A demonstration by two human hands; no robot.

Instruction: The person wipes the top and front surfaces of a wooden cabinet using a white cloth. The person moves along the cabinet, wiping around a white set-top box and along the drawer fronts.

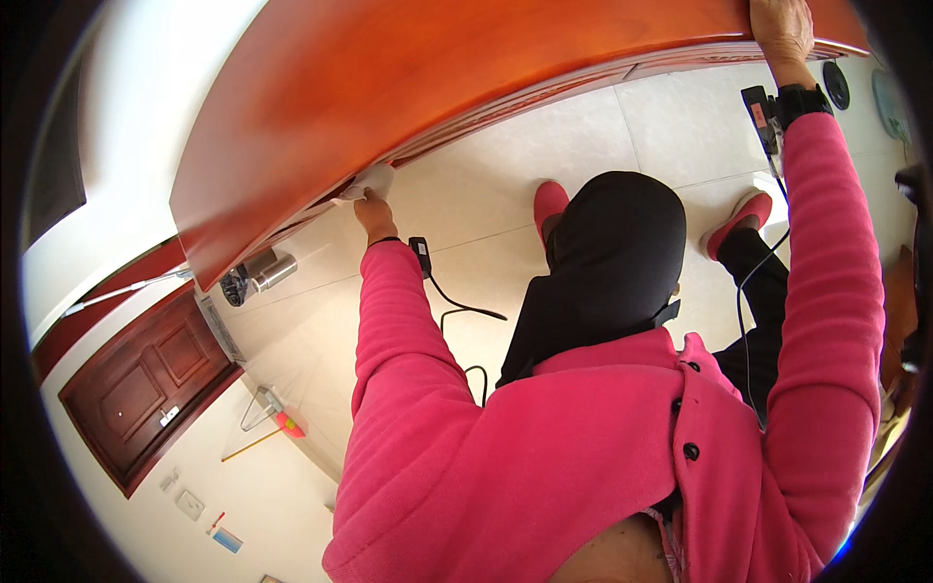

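My left hand reaches low to the front of a long reddish-brown wooden cabinet. Its fingers are closed on a whitish, thin cloth, which lies against the cabinet's front below the top's edge. Part of the cloth is hidden by the hand and the wood. Up at the far right, my right hand rests on the cabinet's glossy top near its front edge, holding nothing that I can see. The upper picture edge cuts off some of its fingertips. Black devices with cables sit at both wrists.
Pale floor tiles lie between the cabinet and my feet in red shoes. A metal bin stands beyond the cabinet's left end. Further left are a brown door and a dustpan. A black cable hangs by my right arm.
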